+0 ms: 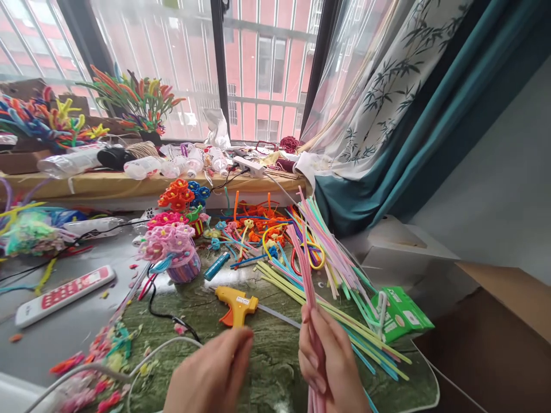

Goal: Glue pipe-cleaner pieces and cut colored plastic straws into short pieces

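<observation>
My right hand [325,361] is wrapped round a bundle of pink pipe cleaners [306,269], which stands nearly upright and sticks out above and below the fist. My left hand [210,373] is curled closed just in front of a yellow hot glue gun [236,304], slightly blurred; what its fingers hold, if anything, is hidden. The glue gun lies on the green table mat with a glue stick [279,315] out of its back. Loose yellow-green pipe cleaners [297,292] lie behind and beside my right hand. A pink pipe-cleaner flower pot [183,267] stands left of the glue gun.
A teal lighter [216,266], a remote control [64,295] and colourful scraps [116,344] lie on the table. Pastel pipe cleaners [331,246] reach towards a green packet [402,312] at the right. Cables [161,347] cross the left front. An open cardboard box [508,281] stands right.
</observation>
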The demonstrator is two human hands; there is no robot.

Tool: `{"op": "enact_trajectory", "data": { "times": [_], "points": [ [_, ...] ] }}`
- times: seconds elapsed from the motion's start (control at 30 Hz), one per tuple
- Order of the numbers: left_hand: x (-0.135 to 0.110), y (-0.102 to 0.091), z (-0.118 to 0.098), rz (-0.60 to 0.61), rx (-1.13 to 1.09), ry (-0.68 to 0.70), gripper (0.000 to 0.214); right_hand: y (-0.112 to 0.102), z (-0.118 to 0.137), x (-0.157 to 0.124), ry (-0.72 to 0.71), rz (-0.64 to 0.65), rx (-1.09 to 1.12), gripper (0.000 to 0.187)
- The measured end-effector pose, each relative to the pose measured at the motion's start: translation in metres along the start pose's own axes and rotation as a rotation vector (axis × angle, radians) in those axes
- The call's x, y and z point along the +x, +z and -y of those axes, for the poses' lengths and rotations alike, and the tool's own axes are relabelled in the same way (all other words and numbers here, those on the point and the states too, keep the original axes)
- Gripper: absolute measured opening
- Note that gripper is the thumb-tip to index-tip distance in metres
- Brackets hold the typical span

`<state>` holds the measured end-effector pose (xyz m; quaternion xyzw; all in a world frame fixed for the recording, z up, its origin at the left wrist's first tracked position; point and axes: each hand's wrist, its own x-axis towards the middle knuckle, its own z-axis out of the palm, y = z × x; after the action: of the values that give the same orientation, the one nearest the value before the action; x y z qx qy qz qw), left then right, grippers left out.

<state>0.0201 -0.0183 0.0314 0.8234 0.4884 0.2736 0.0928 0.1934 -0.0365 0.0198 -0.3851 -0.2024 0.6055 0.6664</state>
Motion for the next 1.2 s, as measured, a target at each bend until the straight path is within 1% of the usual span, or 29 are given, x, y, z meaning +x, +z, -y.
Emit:
{"op": "enact_trajectory", "data": {
  "times": [0.1,0.13,0.17,0.27,0.37,0.5,0.63,0.7,0.77,0.87,0.97,1.07,1.2],
  "points": [
    [0.049,-0.022,-0.005,0.26,0.286,-0.232,0.024,0.002,-0.004,0.007,-0.047,-0.01,-0.002,0.037],
    [0.066,-0.026,-0.006,0.319,0.357,-0.268,0.024,0.002,-0.006,0.009,-0.056,-0.009,-0.008,0.036],
    [0.083,-0.027,-0.006,0.351,0.418,-0.282,0.024,0.002,-0.008,0.01,-0.061,-0.006,-0.013,0.036],
    [0.124,-0.022,0.008,0.342,0.483,-0.293,0.024,0.001,-0.014,0.014,-0.072,-0.012,-0.017,0.037],
    [0.152,-0.012,0.033,0.341,0.521,-0.292,0.024,-0.001,-0.019,0.017,-0.095,-0.055,-0.004,0.038],
    [0.181,-0.002,0.059,0.413,0.518,-0.266,0.028,-0.004,-0.021,0.02,-0.14,-0.097,0.02,0.039],
    [0.208,0.012,0.067,0.525,0.453,-0.167,0.029,-0.007,-0.018,0.022,-0.171,-0.147,0.026,0.039],
    [0.217,0.023,0.067,0.56,0.432,-0.125,0.029,-0.008,-0.016,0.024,-0.183,-0.166,0.02,0.038],
    [0.219,0.034,0.063,0.579,0.424,-0.1,0.03,-0.01,-0.016,0.025,-0.191,-0.178,0.013,0.038],
    [0.212,0.048,0.057,0.59,0.421,-0.081,0.031,-0.012,-0.018,0.026,-0.189,-0.179,0.01,0.038],
    [0.204,0.056,0.053,0.567,0.423,-0.068,0.031,-0.012,-0.023,0.027,-0.18,-0.16,0.017,0.038],
    [0.202,0.056,0.056,0.537,0.42,-0.069,0.031,-0.011,-0.027,0.027,-0.167,-0.151,0.006,0.038],
    [0.208,0.042,0.072,0.468,0.442,-0.139,0.031,-0.011,-0.032,0.026,-0.161,-0.139,-0.023,0.04]
  ]
}}
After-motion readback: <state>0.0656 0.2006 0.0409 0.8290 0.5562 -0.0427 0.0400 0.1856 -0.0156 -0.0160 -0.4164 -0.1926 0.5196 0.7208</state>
